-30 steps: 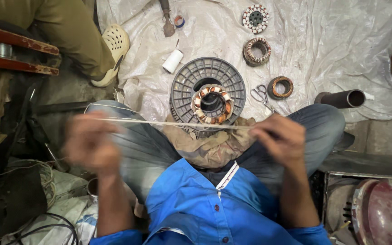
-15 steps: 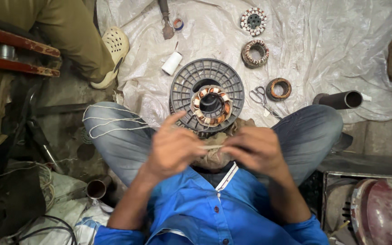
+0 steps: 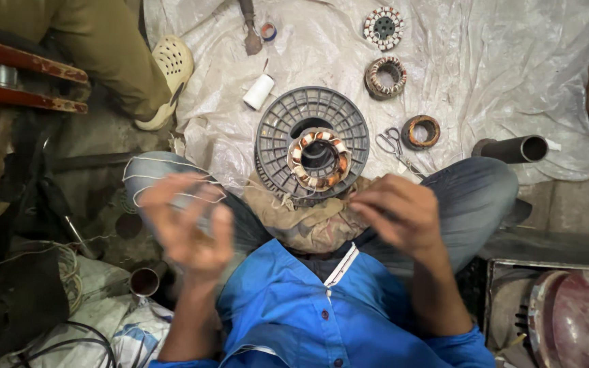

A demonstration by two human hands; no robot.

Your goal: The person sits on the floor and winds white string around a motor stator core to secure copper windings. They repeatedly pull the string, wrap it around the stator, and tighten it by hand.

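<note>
In the head view, the left hand (image 3: 189, 228) is blurred, raised over the left knee, its fingers loosely spread with loops of thin white thread (image 3: 165, 182) draped about them. The right hand (image 3: 400, 215) has its fingers pressed together, pinching the thread's other end near the copper-wound round stator (image 3: 320, 160), which rests on a grey plastic spool (image 3: 277, 129) on the floor, just beyond a tan cloth (image 3: 308, 221). Steel scissors (image 3: 391, 143) lie to the right on the white plastic sheet (image 3: 485, 61).
</note>
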